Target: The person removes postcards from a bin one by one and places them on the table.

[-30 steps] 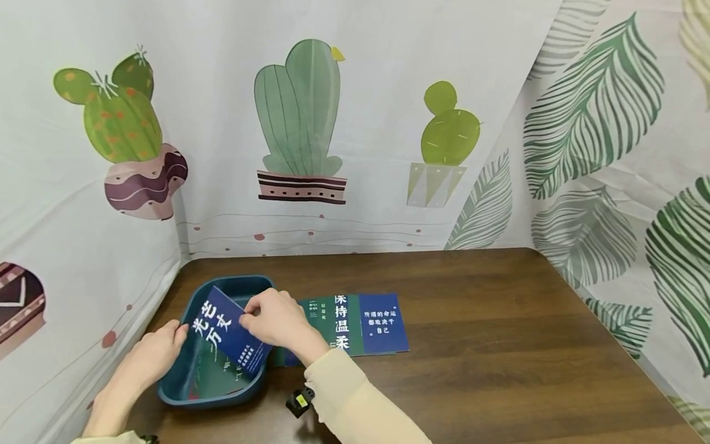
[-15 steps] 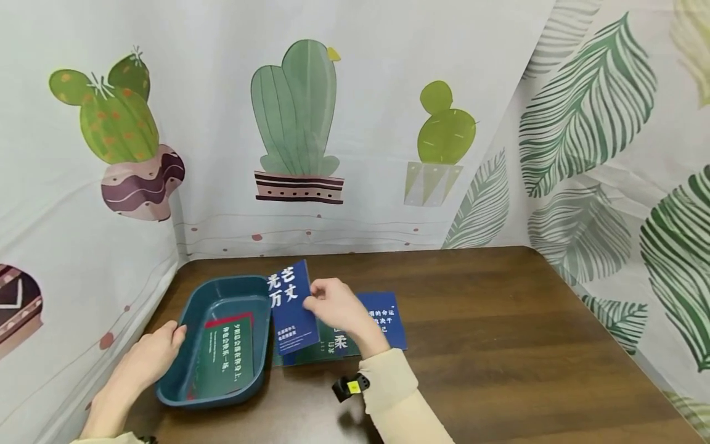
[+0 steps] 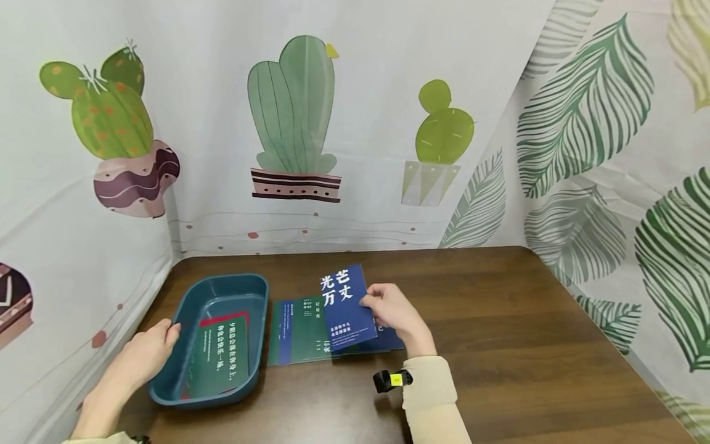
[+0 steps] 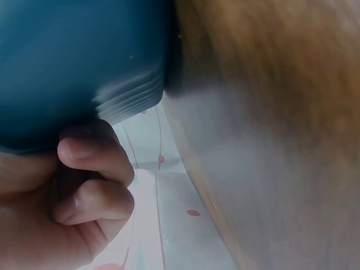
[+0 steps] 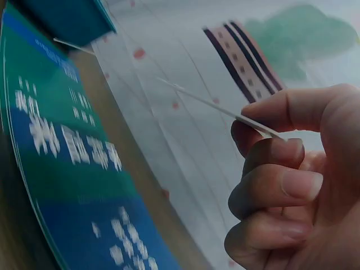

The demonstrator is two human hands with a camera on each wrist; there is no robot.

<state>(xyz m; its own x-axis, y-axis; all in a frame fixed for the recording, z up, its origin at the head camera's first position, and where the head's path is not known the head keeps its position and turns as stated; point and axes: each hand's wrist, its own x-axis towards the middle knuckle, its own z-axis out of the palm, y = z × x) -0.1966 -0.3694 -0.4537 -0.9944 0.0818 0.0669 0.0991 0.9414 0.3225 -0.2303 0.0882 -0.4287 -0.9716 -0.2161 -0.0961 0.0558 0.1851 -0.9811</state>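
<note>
My right hand [image 3: 396, 311] pinches a blue card [image 3: 349, 311] with white Chinese lettering by its right edge. The card is held up over a row of overlapping green and blue cards [image 3: 296, 339], covering part of them. In the right wrist view, the pinched card [image 5: 208, 103] appears edge-on between thumb and fingers. At the left, my left hand [image 3: 150, 351] grips the side rim of a blue plastic basin [image 3: 262, 345]. Its fingers curl at the basin's edge in the left wrist view. Inside the basin lies a green card [image 3: 219, 357] with white text, a red one showing beneath.
The brown wooden table [image 3: 499, 357] stretches to the right of the cards. White fabric with printed cacti [image 3: 294, 117] and leaves hangs behind and along both sides of the table.
My right hand has lifted the blue card out of the basin and carried it right, over the row of cards. The left hand stays at the basin's rim.
</note>
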